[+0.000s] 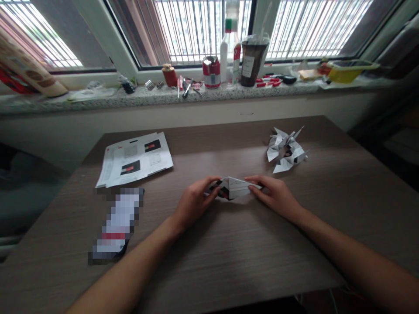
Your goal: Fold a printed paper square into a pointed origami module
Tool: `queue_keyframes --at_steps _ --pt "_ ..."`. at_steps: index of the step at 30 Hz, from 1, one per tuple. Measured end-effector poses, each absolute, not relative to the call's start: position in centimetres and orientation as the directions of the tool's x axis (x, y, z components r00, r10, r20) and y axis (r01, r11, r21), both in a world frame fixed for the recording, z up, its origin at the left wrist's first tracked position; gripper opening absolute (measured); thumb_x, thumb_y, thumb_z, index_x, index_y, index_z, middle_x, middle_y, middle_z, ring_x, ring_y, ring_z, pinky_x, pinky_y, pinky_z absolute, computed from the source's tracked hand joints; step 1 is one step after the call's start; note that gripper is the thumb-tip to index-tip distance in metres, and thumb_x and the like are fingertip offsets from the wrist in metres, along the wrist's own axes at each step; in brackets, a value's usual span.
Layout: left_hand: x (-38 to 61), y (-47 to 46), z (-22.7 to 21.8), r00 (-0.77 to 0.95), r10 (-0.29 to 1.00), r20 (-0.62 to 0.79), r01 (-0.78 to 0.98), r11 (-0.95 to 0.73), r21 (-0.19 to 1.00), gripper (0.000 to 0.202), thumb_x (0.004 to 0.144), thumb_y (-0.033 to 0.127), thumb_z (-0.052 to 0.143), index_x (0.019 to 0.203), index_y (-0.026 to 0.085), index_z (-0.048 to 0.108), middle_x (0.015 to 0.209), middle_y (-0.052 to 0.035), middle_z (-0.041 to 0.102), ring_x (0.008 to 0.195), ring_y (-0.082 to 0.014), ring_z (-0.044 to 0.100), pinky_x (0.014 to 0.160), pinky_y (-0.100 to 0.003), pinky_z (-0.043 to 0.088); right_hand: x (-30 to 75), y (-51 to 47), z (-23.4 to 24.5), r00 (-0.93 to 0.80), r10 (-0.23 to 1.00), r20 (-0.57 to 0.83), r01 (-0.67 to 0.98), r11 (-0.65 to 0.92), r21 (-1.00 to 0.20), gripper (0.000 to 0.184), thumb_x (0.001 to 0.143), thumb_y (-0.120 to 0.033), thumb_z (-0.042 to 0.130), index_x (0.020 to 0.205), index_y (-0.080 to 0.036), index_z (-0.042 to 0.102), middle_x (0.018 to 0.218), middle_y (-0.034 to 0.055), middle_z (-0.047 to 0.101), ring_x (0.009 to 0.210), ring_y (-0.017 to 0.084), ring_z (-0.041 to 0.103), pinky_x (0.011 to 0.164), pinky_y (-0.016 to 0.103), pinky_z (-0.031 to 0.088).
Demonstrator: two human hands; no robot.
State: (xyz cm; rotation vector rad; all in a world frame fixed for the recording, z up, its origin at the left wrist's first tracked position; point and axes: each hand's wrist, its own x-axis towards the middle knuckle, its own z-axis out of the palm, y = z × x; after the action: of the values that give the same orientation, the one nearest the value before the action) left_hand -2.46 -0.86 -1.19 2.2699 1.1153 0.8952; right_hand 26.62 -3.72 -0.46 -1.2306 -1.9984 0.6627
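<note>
I am looking down at a wide brown wooden table (229,261) that is filling most of the view, with a stone windowsill (98,101) and barred windows running across the far side. Both my bare forearms are reaching in from the near edge and meeting near the table's middle.

My left hand (193,201) is curling partly closed, its fingertips pinching the left end of a small folded paper piece (236,187). My right hand (275,196) is lying flatter, fingers extended and pressing down on the right end of the same piece. The paper is sitting on the table between the two hands, touching both, white with dark printed patches.

To the far left a stack of printed sheets (135,159) is lying flat, and just in front of it a blurred, pixelated object (116,224) is resting near my left forearm. To the far right, well apart from my hands, a crumpled folded paper shape (286,150) is sitting alone.

On the sill a white bottle (229,48), a dark cup (252,59) and a red can (211,72) are standing close together.
</note>
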Motion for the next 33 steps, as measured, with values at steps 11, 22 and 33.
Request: queue_keyframes --at_steps 11,22,33 --pt "-1.7 -1.9 -0.7 0.743 0.580 0.334 0.535 -0.815 0.225 0.023 0.102 0.025 0.058 0.124 0.023 0.064 0.129 -0.0095 0.065 0.116 -0.0275 0.063 0.098 -0.047 0.054 26.5 -3.5 -1.3 -0.322 0.898 0.300 0.648 0.440 -0.622 0.021 0.100 -0.022 0.060 0.118 -0.022 0.071 0.107 0.0087 0.070 0.096 0.023 0.068 0.083 0.036 0.055" --pt "-1.6 -2.6 -0.5 0.780 0.586 0.220 0.552 -0.810 0.199 0.043 0.102 0.034 0.062 0.143 0.026 0.054 0.147 -0.0099 0.058 0.135 -0.0283 0.056 0.116 -0.052 0.041 26.5 -3.8 -2.0 -0.452 0.841 0.297 0.691 0.541 -0.479 0.019 0.100 -0.026 0.061 0.113 -0.020 0.073 0.100 0.0106 0.068 0.095 0.026 0.064 0.082 0.041 0.054" --pt "-1.4 -2.2 -0.7 0.673 0.690 0.266 0.636 -0.724 0.268 0.033 0.096 0.032 0.069 0.128 0.024 0.063 0.136 -0.0094 0.065 0.120 -0.0301 0.062 0.105 -0.051 0.048 25.6 -4.6 -1.6 -0.551 0.773 0.314 0.620 0.631 -0.466 0.013 0.099 -0.025 0.064 0.108 -0.023 0.074 0.107 0.0104 0.067 0.102 0.027 0.061 0.086 0.043 0.054"
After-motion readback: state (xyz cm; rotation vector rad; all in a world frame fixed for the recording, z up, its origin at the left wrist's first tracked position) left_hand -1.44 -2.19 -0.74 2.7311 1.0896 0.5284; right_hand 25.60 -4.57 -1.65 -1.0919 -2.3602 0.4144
